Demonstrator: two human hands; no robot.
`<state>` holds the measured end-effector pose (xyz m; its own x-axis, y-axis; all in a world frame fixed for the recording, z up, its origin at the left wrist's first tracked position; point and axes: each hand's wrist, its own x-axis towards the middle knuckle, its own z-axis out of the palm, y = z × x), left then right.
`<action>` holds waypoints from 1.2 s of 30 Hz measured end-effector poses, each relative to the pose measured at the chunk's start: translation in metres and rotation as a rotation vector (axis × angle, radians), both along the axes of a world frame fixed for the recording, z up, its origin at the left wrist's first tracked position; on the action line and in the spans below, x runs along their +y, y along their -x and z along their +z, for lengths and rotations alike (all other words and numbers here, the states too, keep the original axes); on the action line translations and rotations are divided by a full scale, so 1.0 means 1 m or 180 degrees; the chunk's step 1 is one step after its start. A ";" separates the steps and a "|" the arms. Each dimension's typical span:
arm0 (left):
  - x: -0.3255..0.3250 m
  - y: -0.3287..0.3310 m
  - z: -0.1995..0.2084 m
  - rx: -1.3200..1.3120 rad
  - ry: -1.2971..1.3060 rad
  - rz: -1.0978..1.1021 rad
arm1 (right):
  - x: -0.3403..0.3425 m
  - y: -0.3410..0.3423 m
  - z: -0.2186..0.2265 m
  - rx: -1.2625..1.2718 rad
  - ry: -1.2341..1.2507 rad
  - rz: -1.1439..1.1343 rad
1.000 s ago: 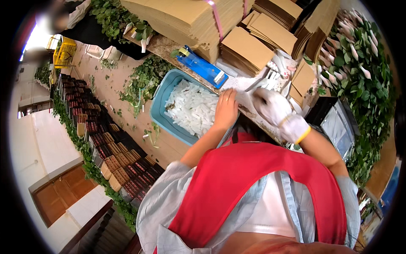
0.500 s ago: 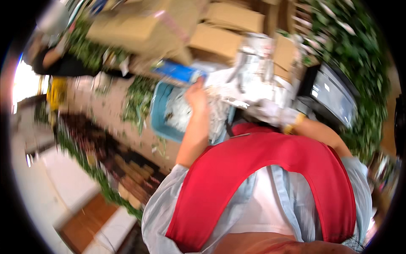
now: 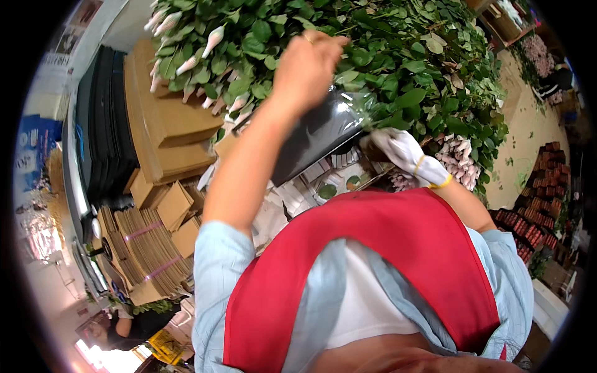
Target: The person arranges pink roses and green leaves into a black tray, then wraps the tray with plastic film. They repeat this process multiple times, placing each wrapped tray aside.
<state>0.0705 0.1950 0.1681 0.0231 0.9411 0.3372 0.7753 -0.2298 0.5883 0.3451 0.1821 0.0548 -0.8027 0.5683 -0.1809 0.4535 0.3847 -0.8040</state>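
View has swung right: blue tub and tape dispenser, both in frame a second ago, are out of it now, and both hands are away from them. Left hand (image 3: 306, 72), bare, has gone from the tub's edge to up over the heap of leafy flower stems (image 3: 388, 56), so the work in hand is now at the heap rather than the tub. Its grip looks narrow, fingers curled in; cannot tell if a stem is pinched or if it only brushes leaves. Right hand (image 3: 401, 150), in a white glove with yellow cuff, is just beside the right end of the dark screen (image 3: 318, 138), fingers toward a brown patch I can't identify. Grip there unclear, blurred; can't confirm a hold. Stems lie across the top of view, beyond the screen, sleeved pale buds (image 3: 211, 42) poking out at left, more sleeved buds (image 3: 458, 156) at right, near the glove. Screen is partly under clear film, sits between the hands. White slips (image 3: 298, 198) lie on the counter in front of it. Left side: cardboard sheets (image 3: 171, 118), strapped cardboard bundle (image 3: 151, 245). Co-worker (image 3: 122, 327) lower left, well apart, near a yellow crate (image 3: 165, 347).
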 end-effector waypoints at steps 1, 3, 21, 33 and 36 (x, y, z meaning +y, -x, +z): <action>0.048 0.020 -0.019 0.0429 0.0611 0.0264 | 0.005 0.003 -0.013 -0.0143 -0.0899 0.0095; 0.107 0.065 -0.080 -0.0030 0.3021 0.0381 | 0.005 0.022 -0.017 0.0084 -0.1736 0.0126; -0.244 0.027 -0.030 -0.1267 0.0525 0.1297 | -0.042 0.104 0.070 -0.3379 -0.1301 0.2281; -0.515 0.029 -0.208 -0.2766 0.0195 0.4285 | -0.362 0.402 -0.019 -0.0136 -0.0749 0.4002; -0.541 0.038 -0.234 -0.3735 -0.0160 0.4340 | -0.363 0.376 -0.041 -0.0526 0.2814 0.2548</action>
<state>0.0327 -0.3459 -0.0656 -0.9262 0.0805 -0.3684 -0.3586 0.1145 0.9265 -0.0311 -0.1813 0.0139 -0.8017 -0.4528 -0.3903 0.4602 -0.0507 -0.8864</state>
